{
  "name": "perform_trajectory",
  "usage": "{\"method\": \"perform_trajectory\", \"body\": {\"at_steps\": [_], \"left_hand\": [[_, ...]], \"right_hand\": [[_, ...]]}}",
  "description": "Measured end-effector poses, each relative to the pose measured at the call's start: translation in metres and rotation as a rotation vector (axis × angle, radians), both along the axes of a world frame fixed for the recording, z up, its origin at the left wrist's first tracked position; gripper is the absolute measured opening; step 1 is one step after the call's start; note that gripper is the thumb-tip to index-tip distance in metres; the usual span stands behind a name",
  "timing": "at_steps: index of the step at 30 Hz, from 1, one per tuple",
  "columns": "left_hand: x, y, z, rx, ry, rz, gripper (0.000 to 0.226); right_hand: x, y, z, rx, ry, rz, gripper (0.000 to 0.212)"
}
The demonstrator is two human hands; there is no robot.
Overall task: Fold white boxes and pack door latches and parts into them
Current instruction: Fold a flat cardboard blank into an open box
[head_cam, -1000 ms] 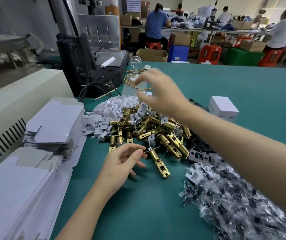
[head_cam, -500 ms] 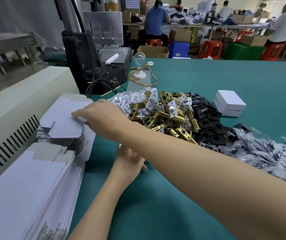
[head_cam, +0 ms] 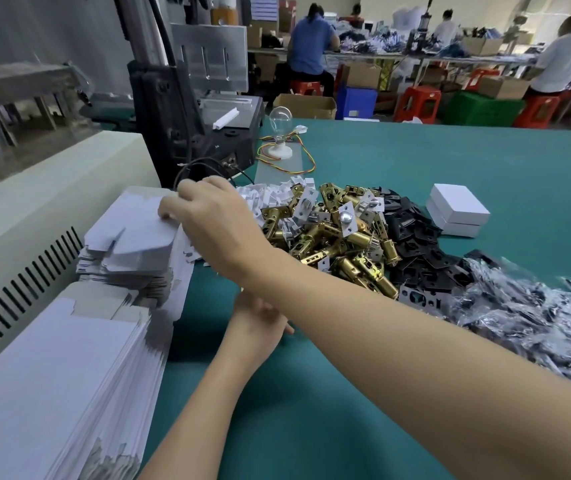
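Head view: a second ago the right hand [head_cam: 213, 225] hung over the far side of the brass latches [head_cam: 339, 237] at centre frame; it has since crossed to the left and now sits on the stack of flat box blanks [head_cam: 118, 268] at middle left. Its fingers are bent, tips pressing the top blank [head_cam: 138, 233], whose near edge looks slightly raised. The thumb is hidden under the palm, so I cannot tell whether a pinch has closed.

The left hand [head_cam: 256, 327] has stayed low on the green table [head_cam: 311, 410], just below centre, now covered by the right forearm. Its fingers are mostly hidden, so I cannot tell whether it holds anything.

The latches lie heaped between the blanks and the black plates [head_cam: 415, 244]. Two folded white boxes [head_cam: 457, 209] sit stacked at right of centre.

The shift suggests a new cycle is starting: a blank is fetched first, and folding and filling are not yet begun
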State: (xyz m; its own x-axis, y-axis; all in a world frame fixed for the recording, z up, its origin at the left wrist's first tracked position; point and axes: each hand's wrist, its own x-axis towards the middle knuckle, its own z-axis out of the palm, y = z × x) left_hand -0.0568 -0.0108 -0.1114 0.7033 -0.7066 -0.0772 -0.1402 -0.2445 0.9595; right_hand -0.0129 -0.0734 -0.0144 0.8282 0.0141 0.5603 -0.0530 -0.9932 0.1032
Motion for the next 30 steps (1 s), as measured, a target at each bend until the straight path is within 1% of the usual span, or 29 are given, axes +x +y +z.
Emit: {"method": "perform_trajectory", "body": {"at_steps": [3,4,6,9,10,12,13,15,17,21,25,28,30], "left_hand": [[0.002,0.001,0.008,-0.090,-0.036,-0.008,0.012],[0.004,0.002,0.007,-0.132,-0.033,-0.013,0.010],[0.007,0.003,0.004,-0.223,-0.009,0.017,0.014],[0.011,0.004,0.006,-0.238,0.017,0.153,0.021],[0.013,0.004,0.008,-0.242,0.052,0.188,0.022],[0.017,0.005,0.010,-0.314,0.173,0.206,0.016],[0.014,0.007,0.015,-0.379,0.267,0.167,0.021],[0.010,0.010,0.021,-0.467,0.466,0.066,0.049],[0.005,0.013,0.023,-0.476,0.550,-0.044,0.066],[-0.003,0.017,0.025,-0.373,0.560,-0.181,0.072],[-0.007,0.020,0.025,-0.366,0.607,-0.279,0.075],[-0.011,0.017,0.023,-0.363,0.612,-0.314,0.079],[-0.015,0.016,0.022,-0.366,0.632,-0.307,0.078]], "right_hand": [[-0.023,-0.005,0.019,0.416,-0.254,0.039,0.029],[-0.034,-0.007,0.026,0.536,-0.359,0.035,0.026],[-0.061,-0.015,0.040,0.733,-0.527,0.046,0.024],[-0.108,-0.032,0.043,1.013,-0.697,0.059,0.029],[-0.124,-0.035,0.038,1.105,-0.725,0.039,0.031],[-0.148,-0.038,0.017,1.283,-0.710,0.006,0.033],[-0.156,-0.039,0.005,1.354,-0.681,-0.006,0.033],[-0.165,-0.041,-0.017,1.442,-0.629,-0.024,0.034],[-0.169,-0.043,-0.032,1.489,-0.582,-0.039,0.035],[-0.173,-0.038,-0.055,1.488,-0.501,-0.041,0.036],[-0.179,-0.028,-0.067,1.370,-0.408,-0.081,0.030],[-0.183,-0.028,-0.069,1.199,-0.331,-0.141,0.037],[-0.185,-0.028,-0.069,1.091,-0.308,-0.158,0.039]]}}
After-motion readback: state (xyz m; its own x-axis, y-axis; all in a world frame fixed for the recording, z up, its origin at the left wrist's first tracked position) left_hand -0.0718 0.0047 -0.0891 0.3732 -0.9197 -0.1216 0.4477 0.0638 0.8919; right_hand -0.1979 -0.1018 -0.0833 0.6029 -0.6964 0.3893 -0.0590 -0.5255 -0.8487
